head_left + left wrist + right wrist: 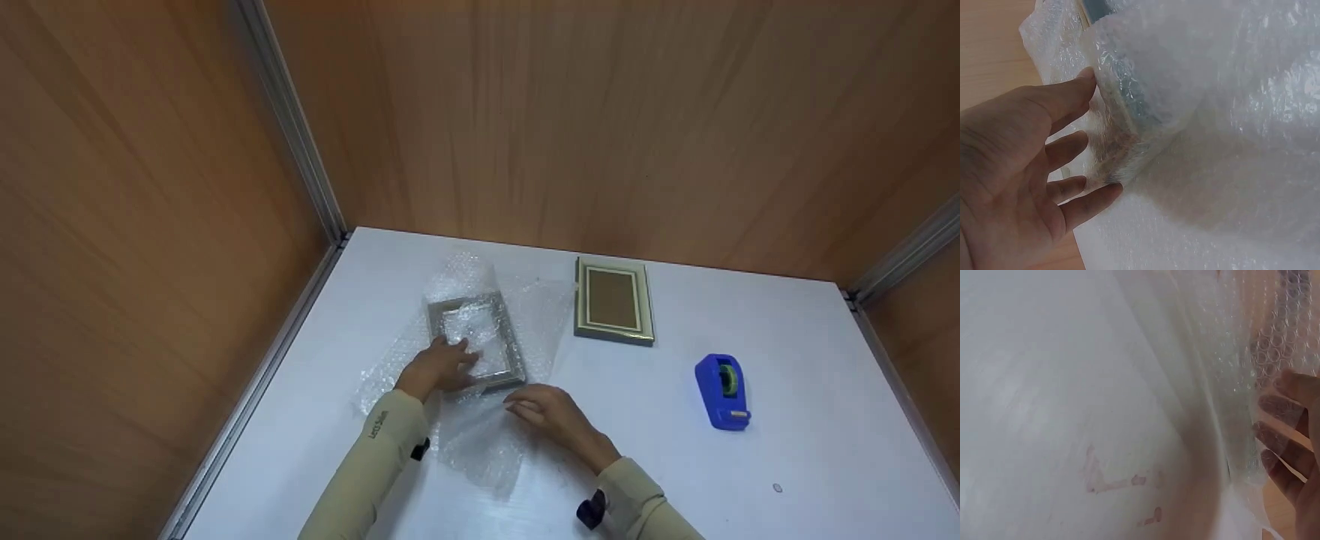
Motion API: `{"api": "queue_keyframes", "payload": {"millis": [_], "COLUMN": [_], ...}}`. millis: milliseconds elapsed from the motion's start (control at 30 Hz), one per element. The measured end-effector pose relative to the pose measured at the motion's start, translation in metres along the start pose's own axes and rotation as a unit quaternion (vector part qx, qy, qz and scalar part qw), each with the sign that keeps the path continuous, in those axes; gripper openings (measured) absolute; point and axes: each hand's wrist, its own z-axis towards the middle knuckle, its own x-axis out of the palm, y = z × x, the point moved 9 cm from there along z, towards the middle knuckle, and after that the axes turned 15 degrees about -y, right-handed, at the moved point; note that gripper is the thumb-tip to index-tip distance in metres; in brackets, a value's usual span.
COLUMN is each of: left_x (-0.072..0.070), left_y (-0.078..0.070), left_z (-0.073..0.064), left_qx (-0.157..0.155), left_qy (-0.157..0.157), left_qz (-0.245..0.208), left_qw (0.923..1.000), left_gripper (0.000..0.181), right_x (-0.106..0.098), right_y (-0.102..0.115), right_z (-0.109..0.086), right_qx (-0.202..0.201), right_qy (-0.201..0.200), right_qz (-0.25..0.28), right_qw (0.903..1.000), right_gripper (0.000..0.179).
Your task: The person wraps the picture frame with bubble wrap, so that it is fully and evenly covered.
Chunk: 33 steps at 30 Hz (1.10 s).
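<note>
A silver-toned picture frame (514, 351) lies tilted on a sheet of bubble wrap (540, 311), part of which is folded over its face. My left hand (441, 366) rests on the frame's lower left part. In the left wrist view, that hand's spread fingers (1092, 205) touch the plastic around a wrapped corner. Near the frame's lower right corner, my right hand (553, 416) pinches the loose near end of the wrap. The right wrist view shows the clear bubbled sheet (1275, 343) between its thumb and fingers.
A second picture frame (613, 301), gold-edged with a brown centre, lies at the back of the white table (810, 360). To its right and nearer stands a blue tape dispenser (724, 394). Wooden panels (600, 127) enclose the table's back and sides.
</note>
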Motion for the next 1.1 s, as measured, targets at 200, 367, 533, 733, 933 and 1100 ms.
{"api": "queue_keyframes", "payload": {"millis": [200,367,533,733,933,1100], "left_x": [-0.002,-0.002,-0.003,-0.009,-0.010,-0.012], "left_y": [0.001,0.004,0.013,0.014,0.016,0.017], "left_z": [0.000,0.000,0.003,0.009,0.011,0.013], "left_qx": [0.001,0.003,-0.019,-0.008,-0.018,-0.021], "left_qy": [-0.001,0.010,0.021,-0.005,-0.005,-0.017], "left_qz": [-0.008,-0.029,-0.057,-0.059,-0.073,-0.103], "left_qw": [1.0000,0.9995,0.9980,0.9982,0.9972,0.9943], "left_gripper": [0.049,0.043,0.040,0.043,0.043,0.048], "right_x": [-0.004,-0.003,0.000,0.005,0.008,0.013], "right_y": [-0.007,-0.016,-0.023,-0.032,-0.043,-0.053], "right_z": [0.013,0.021,0.031,0.044,0.053,0.055], "right_qx": [0.047,0.096,0.118,0.145,0.176,0.210], "right_qy": [-0.050,-0.078,-0.099,-0.128,-0.149,-0.152], "right_qz": [-0.003,-0.004,-0.003,-0.003,-0.016,-0.019], "right_qw": [0.9976,0.9923,0.9880,0.9812,0.9729,0.9655], "right_gripper": [0.018,0.017,0.019,0.018,0.011,0.011]}}
